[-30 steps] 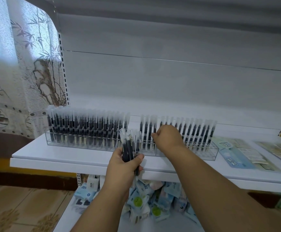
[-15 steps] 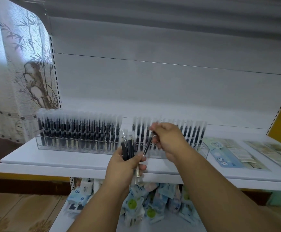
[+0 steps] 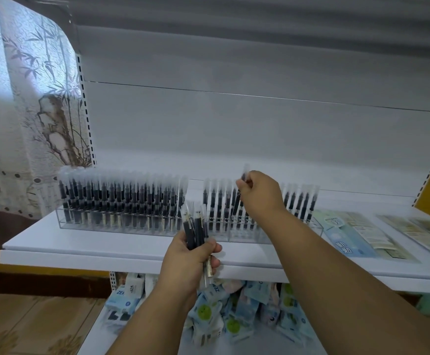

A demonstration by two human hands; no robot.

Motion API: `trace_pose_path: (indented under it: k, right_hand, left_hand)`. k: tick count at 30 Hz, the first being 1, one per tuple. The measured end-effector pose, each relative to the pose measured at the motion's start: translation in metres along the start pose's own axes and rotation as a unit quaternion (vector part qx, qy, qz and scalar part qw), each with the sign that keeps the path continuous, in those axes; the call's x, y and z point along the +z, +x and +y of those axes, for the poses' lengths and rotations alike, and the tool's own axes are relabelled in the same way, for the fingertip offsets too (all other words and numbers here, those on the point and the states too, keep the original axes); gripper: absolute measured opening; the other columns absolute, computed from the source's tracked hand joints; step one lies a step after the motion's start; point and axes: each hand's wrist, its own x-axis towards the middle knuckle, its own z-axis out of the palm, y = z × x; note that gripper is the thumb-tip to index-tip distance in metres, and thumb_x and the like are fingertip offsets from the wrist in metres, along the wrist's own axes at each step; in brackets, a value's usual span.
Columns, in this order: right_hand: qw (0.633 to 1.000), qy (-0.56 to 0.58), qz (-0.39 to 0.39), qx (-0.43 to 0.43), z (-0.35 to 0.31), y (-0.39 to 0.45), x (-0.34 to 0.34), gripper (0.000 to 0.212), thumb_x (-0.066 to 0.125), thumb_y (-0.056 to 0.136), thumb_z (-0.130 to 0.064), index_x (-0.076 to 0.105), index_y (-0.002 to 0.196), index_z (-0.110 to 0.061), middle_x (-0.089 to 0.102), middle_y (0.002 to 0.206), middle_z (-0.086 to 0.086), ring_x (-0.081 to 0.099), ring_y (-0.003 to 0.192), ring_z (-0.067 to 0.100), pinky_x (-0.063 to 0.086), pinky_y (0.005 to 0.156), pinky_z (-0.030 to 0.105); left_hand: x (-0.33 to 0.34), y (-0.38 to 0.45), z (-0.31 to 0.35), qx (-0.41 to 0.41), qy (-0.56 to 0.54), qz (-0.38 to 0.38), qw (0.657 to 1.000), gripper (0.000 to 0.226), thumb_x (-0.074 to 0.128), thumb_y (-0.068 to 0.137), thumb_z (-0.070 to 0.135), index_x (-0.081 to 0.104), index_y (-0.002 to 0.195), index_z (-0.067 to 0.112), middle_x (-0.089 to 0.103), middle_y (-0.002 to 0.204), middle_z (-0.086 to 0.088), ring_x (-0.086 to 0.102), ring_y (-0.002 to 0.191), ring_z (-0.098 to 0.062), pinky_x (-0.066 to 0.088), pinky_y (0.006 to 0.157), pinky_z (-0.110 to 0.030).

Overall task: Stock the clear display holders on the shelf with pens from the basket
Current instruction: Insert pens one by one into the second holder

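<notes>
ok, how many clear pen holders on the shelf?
2. The left holder, full of pens, sits toward the shelf's left end; the right holder is beside it, partly hidden behind the right hand.

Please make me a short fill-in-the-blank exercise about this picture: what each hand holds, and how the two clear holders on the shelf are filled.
1. The left hand grips a ____ of pens.
2. The right hand pinches ____ pen over the right holder.
3. The ____ holder looks packed with pens.
4. Both holders stand on the white ____.

Missing words: bundle; one; left; shelf
</notes>
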Motion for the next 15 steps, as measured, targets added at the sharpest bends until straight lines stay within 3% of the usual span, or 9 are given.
trace_pose_path:
  k: [7, 12, 15]
  right_hand:
    - [0.991, -0.062, -0.109, 0.038, 0.017, -0.008, 0.020, 0.040, 0.056, 0.099, -0.027, 0.042, 0.064, -0.013, 0.048, 0.061, 0.003, 0.045, 0.056, 0.017, 0.041, 0.063, 0.029]
    - [0.995, -0.060, -0.043, 0.062, 0.005, -0.018, 0.011, 0.045, 0.055, 0.095, -0.047, 0.055, 0.070, -0.010, 0.056, 0.063, 0.011, 0.057, 0.058, 0.026, 0.052, 0.067, 0.034]
    - [0.976, 0.073, -0.175, 0.102, -0.012, -0.036, 0.005, 0.051, 0.054, 0.096, -0.050, 0.054, 0.068, -0.007, 0.050, 0.063, 0.005, 0.044, 0.055, 0.019, 0.043, 0.058, 0.027]
  left_hand:
    - [0.000, -0.001, -0.003, -0.005, 0.002, 0.002, 1.000, 0.016, 0.063, 0.093, -0.001, 0.056, 0.107, 0.002, 0.070, 0.073, -0.012, 0.054, 0.049, -0.019, 0.047, 0.045, -0.029]
    - [0.000, 0.000, 0.000, -0.003, 0.002, -0.007, 1.000, 0.015, 0.063, 0.093, -0.001, 0.056, 0.106, 0.002, 0.071, 0.073, -0.011, 0.055, 0.049, -0.019, 0.047, 0.045, -0.027]
    - [0.005, 0.002, 0.001, -0.010, 0.004, -0.027, 1.000, 0.017, 0.063, 0.093, 0.000, 0.057, 0.109, 0.003, 0.072, 0.077, -0.013, 0.058, 0.051, -0.019, 0.048, 0.046, -0.028]
